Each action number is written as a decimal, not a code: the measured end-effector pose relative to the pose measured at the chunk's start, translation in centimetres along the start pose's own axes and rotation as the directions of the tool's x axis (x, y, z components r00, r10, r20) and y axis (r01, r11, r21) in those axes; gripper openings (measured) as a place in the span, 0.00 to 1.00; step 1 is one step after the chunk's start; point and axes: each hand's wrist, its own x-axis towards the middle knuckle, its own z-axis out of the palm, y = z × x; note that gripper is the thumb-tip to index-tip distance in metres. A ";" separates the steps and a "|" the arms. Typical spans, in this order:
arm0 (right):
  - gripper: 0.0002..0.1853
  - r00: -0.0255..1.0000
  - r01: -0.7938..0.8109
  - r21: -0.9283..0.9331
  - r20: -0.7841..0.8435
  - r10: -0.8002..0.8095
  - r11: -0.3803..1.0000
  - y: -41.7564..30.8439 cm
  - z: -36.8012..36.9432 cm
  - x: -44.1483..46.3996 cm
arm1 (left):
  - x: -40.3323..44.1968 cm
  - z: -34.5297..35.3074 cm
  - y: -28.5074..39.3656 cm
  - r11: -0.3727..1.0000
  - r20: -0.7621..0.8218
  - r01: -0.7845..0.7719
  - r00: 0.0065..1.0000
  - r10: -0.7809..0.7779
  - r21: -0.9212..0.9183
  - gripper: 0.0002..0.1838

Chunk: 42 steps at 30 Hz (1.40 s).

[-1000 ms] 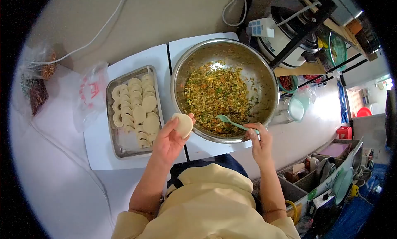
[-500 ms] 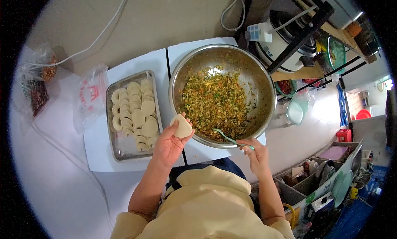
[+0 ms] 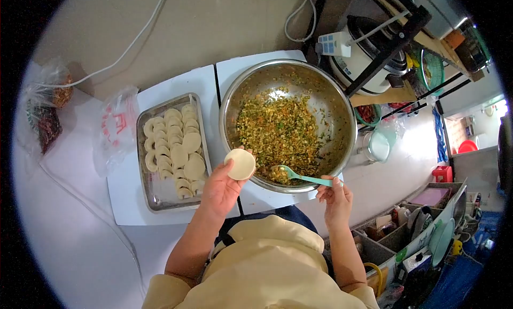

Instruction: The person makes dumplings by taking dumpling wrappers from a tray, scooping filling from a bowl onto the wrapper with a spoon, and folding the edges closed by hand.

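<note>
My left hand [image 3: 222, 188] holds a round dumpling wrapper [image 3: 241, 164] by its edge, flat and with nothing on it, near the bowl's left rim. Closed around the handle of a pale green spoon [image 3: 307, 177], my right hand [image 3: 335, 199] is at the bowl's lower right rim. Chopped filling [image 3: 279, 174] sits in the spoon's head. The large steel bowl [image 3: 342, 151] holds a heap of chopped vegetable filling [image 3: 278, 127]. To the left, a metal tray [image 3: 155, 197] carries rows of folded dumplings [image 3: 160, 143] and several flat wrappers [image 3: 194, 167].
A crumpled plastic bag [image 3: 115, 127] lies left of the tray, with more bagged food [image 3: 45, 122] beyond it. At upper right, a black-framed rack [image 3: 398, 44] holds a rice cooker [image 3: 358, 68]. Grey bins [image 3: 377, 250] stand on the right.
The spoon has come up out of the filling with a load in its head, and its bowl now faces up. The wrapper in my left hand has turned flatter towards the camera.
</note>
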 end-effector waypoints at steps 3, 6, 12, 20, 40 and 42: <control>0.19 0.998 0.011 0.056 -0.056 -0.008 0.998 -0.1 0.3 0.2 | -0.2 0.4 -0.4 0.999 -0.045 0.016 0.999 -0.015 0.041 0.24; 0.19 0.995 0.059 0.092 -0.088 -0.051 0.994 -0.6 0.7 0.3 | -0.5 1.0 -1.2 0.992 -0.059 0.069 0.996 -0.063 0.108 0.24; 0.21 0.981 0.191 0.136 -0.071 -0.183 0.972 -2.4 2.4 -0.5 | 0.5 3.7 -3.3 0.987 0.007 0.155 0.988 -0.155 0.032 0.21; 0.15 0.642 0.763 -0.457 0.452 -0.619 0.457 -0.4 1.8 -2.1 | 3.3 5.0 -3.9 0.990 0.120 0.141 0.983 -0.136 -0.031 0.20; 0.17 0.943 0.325 0.216 -0.005 -0.332 0.921 -1.9 -0.1 -1.0 | 4.1 4.5 -4.0 0.968 0.107 0.217 0.973 -0.205 -0.124 0.22; 0.17 0.939 0.341 0.178 -0.012 -0.345 0.923 -2.1 -1.1 -0.4 | 4.2 4.1 -3.9 0.957 0.202 0.260 0.952 -0.232 -0.130 0.25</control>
